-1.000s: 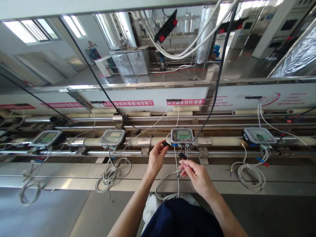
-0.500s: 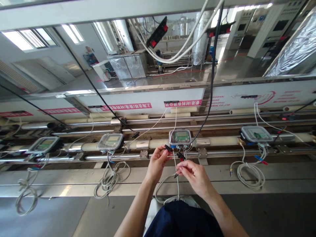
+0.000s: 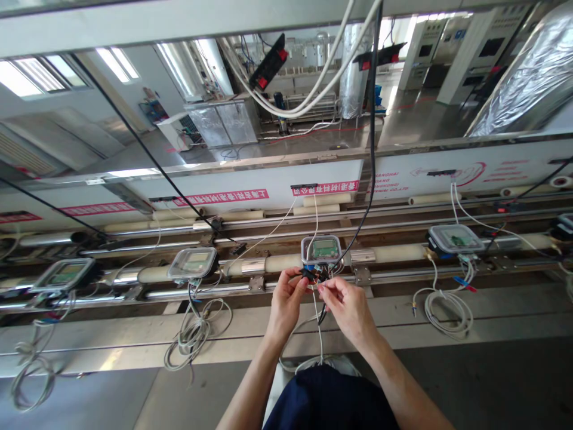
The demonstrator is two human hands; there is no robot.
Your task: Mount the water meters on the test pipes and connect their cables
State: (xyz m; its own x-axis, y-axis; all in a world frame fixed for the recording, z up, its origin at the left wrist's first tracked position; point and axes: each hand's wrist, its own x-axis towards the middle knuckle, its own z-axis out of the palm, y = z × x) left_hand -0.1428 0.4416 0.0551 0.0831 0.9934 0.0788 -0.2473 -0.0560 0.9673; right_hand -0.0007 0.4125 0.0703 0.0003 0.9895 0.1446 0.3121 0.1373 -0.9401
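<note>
Between the thumb and fingers of my left hand (image 3: 286,298) is a small black connector (image 3: 307,273), held just below the middle meter. My right hand (image 3: 349,307) pinches a thin cable end close beside it; the fingers hide most of that end. Both sets of fingertips almost meet. The middle meter (image 3: 321,248), a clear-lidded box with a green display, sits on a pipe right above my hands. Several thin wires drop from its lower edge. A black cable (image 3: 367,200) runs down to this spot, and a white cable (image 3: 320,337) hangs below my fingers.
More clear-lidded meters line the pipe, one to the left (image 3: 193,263) and one to the right (image 3: 456,239). Coiled grey cables (image 3: 447,316) hang beneath them over a metal ledge (image 3: 242,340). Black clips with red parts (image 3: 268,63) dangle above on cables.
My right hand has risen toward the left, bringing its fingertips up to the black connector. My left hand stays nearly in place. The whole view has shifted slightly.
</note>
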